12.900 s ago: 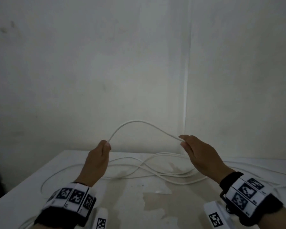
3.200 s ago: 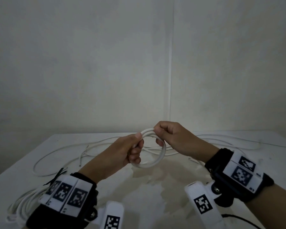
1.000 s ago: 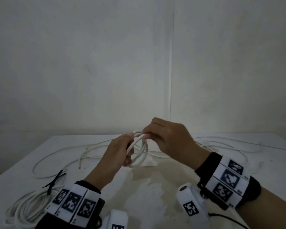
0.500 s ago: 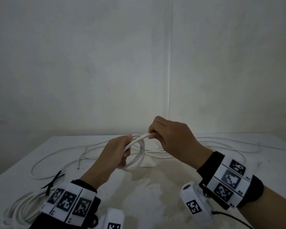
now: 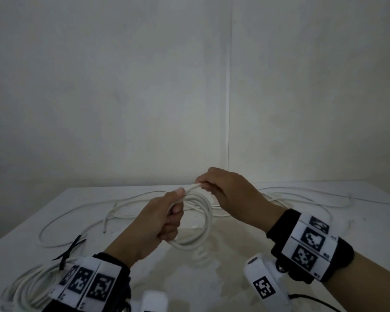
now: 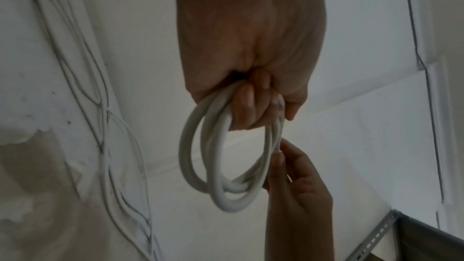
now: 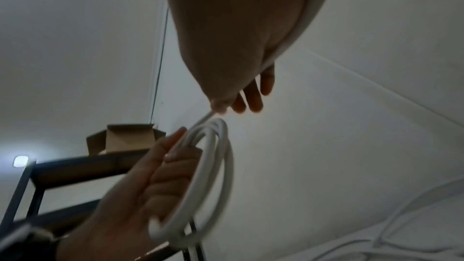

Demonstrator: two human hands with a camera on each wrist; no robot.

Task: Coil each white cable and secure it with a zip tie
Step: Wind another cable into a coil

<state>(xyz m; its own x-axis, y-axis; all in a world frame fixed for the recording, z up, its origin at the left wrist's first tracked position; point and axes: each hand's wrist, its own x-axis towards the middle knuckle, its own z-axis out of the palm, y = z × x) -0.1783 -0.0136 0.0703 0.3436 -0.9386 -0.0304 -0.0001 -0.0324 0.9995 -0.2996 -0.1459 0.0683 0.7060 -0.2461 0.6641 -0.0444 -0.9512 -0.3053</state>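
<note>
Left hand (image 5: 154, 224) gripping coil (image 5: 202, 221), above table (image 5: 245, 266)

The head camera looked forward and down from behind both wrists, over the white bench (image 5: 54, 212) toward a wall corner. The left wrist camera looked closely along the left hand (image 6: 251, 51) from its underside; the right wrist camera did likewise along the right hand (image 7: 233, 37), tilted upward. All three views shared the cable coil (image 5: 203, 221) held between the hands.
</note>
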